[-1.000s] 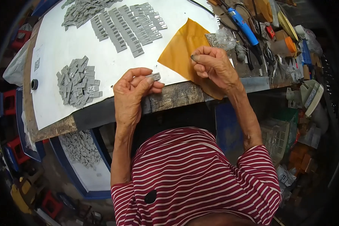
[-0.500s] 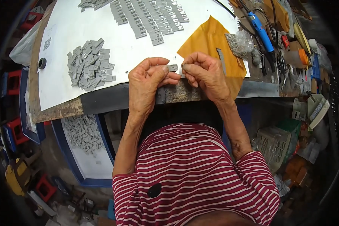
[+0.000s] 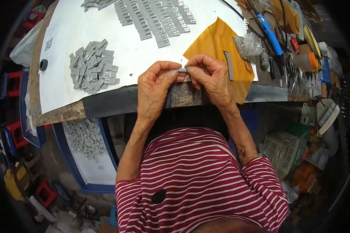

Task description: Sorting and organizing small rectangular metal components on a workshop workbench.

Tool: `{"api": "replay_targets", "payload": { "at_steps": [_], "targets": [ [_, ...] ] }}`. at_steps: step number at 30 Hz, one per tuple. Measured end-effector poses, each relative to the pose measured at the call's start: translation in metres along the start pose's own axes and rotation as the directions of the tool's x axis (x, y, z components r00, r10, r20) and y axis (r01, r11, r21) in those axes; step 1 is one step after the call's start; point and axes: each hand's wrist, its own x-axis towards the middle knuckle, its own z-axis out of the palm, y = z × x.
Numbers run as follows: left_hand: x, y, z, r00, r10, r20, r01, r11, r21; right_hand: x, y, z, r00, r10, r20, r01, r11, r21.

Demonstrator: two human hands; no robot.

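Observation:
Just over the table's near edge, my left hand (image 3: pixel 156 86) pinches a small flat grey plastic piece (image 3: pixel 182 70) between thumb and fingers. My right hand (image 3: pixel 212 79) is closed in a pinch at the right end of that piece, its fingertips meeting it. Whatever lies between those right fingertips is too small to make out. Left of my hands, a loose heap of similar grey pieces (image 3: pixel 92 66) lies on the white sheet (image 3: pixel 124 50). Beyond them, more grey pieces (image 3: pixel 153 19) are laid in overlapping rows.
Under my right hand's side lies an orange-brown sheet (image 3: pixel 210 40) with a grey strip (image 3: pixel 228 65) and a bag of tiny metal parts (image 3: pixel 243 48). A blue electric screwdriver (image 3: pixel 270 35) lies at the right. A blue-rimmed tray (image 3: pixel 90 182) with grey pieces stands below the table.
My hands have come together: the right fingertips have closed the gap to the grey piece. That piece now shows its narrow edge more than its flat face.

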Motion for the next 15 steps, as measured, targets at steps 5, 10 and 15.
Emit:
{"api": "replay_targets", "payload": {
  "at_steps": [5, 10, 15],
  "targets": [
    [-0.002, -0.003, 0.0, 1.0, 0.024, 0.002, -0.024, 0.998, 0.054, -0.003, -0.002, 0.001, 0.999, -0.052, -0.008, 0.049, 0.979, -0.199],
    [-0.005, 0.0, 0.007, 0.997, 0.082, -0.011, -0.08, 0.989, 0.125, -0.003, 0.001, -0.004, 1.0, -0.022, 0.007, 0.023, 0.986, -0.168],
    [-0.006, -0.003, 0.004, 0.974, 0.224, 0.036, -0.222, 0.906, 0.362, -0.002, 0.0, -0.01, 0.996, 0.074, 0.055, -0.071, 0.997, -0.039]
  ]
}}
